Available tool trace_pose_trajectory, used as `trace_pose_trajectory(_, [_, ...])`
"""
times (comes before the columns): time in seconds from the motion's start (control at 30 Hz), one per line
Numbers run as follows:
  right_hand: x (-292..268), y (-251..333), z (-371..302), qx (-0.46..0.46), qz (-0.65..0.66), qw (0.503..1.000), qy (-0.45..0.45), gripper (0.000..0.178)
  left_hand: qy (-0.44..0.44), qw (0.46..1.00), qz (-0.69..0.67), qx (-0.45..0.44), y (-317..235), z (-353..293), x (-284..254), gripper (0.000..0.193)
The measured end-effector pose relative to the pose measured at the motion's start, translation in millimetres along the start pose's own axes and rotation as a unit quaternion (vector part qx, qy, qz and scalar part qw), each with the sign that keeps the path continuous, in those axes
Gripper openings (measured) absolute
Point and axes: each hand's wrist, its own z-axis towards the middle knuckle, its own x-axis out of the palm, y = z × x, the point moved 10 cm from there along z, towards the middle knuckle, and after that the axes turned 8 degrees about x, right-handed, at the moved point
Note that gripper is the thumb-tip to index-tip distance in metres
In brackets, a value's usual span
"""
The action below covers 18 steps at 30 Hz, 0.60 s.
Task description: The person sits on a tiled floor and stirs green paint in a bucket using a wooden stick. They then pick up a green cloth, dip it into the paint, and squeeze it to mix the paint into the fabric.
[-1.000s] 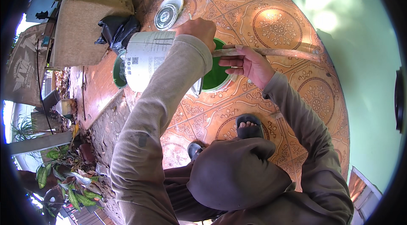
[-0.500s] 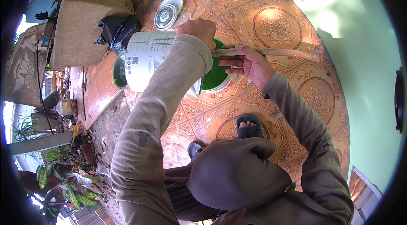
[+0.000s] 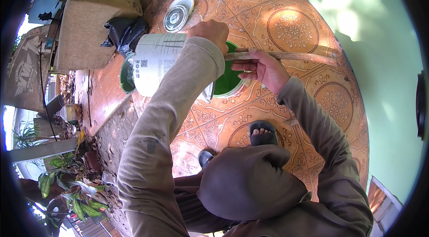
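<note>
My left hand is closed in a fist above the rim of a white pail. The wrist and sleeve hide what its fingers grip. My right hand pinches a long brownish wooden stick between thumb and fingers, palm turned up. The stick's near-left end disappears by my left wrist, while its other end points right toward the wall. Below the hands shows a round green opening with a pale rim, partly covered by my left sleeve. Whether it belongs to the white pail cannot be made out.
A green container stands left of the pail, beside a black plastic bag. Two round lids lie on the patterned orange tiles. A pale green wall rises at right. Potted plants stand at lower left.
</note>
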Motion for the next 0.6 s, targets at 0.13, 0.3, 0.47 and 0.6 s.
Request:
trace_pose_trajectory(0.13, [0.3,0.9,-0.9,0.000,-0.002,1.000,-0.001,0.045,-0.003,1.000,0.004,0.001,-1.7,0.1,-1.4,0.027])
trace_pose_trajectory(0.3, [0.0,-0.5,0.5,-0.001,0.000,1.000,0.002,0.046,0.006,1.000,0.006,0.000,-1.6,-0.1,-1.6,0.027])
trace_pose_trajectory(0.47, [-2.4,-1.0,0.7,-0.001,0.003,1.000,0.002,0.045,0.009,1.000,0.012,0.001,-3.8,0.6,-1.2,0.028])
trace_pose_trajectory(0.6, [-2.5,-1.3,0.3,-0.001,0.005,1.000,-0.001,0.044,0.015,1.000,0.011,0.000,-3.5,0.5,-1.8,0.028])
